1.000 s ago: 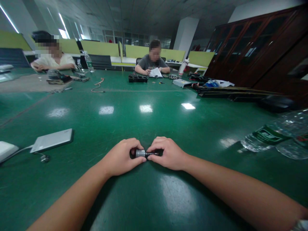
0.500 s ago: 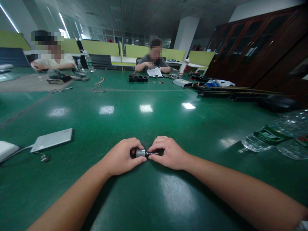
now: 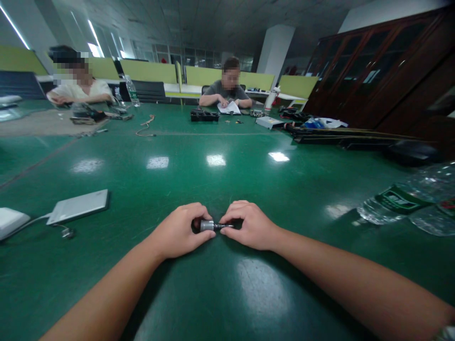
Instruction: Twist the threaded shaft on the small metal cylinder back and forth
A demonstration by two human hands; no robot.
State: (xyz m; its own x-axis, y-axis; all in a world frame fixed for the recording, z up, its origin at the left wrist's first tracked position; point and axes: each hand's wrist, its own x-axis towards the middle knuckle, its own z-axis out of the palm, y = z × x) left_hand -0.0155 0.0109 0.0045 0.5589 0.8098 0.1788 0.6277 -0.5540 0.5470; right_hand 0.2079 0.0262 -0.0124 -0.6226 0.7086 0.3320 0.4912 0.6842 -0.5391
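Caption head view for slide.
Left hand grips grey cylinder, right hand pinches thin rod at its end, above green table.

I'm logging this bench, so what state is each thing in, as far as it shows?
Left hand: closed around the silver cylinder.
Right hand: thumb and fingertip pinching the dark shaft.
Silver cylinder: held sideways, in line with the shaft.
Slim silver device: lying flat, white cable attached.
Far water bottle: upright.
White flask: upright.
Cabinet doors: shut.
Green-labelled bottle: contents unclear.

The desk (image 3: pixel 170 180) was green with white reflections (image 3: pixel 216 160). The cylinder (image 3: pixel 206 225) was silver-grey, its rod (image 3: pixel 219 226) dark. Toward the left edge, the flat box (image 3: pixel 78 207) was pale grey; toward the right edge, one clear bottle (image 3: pixel 373 212) wore a green-and-white label (image 3: pixel 401 199).
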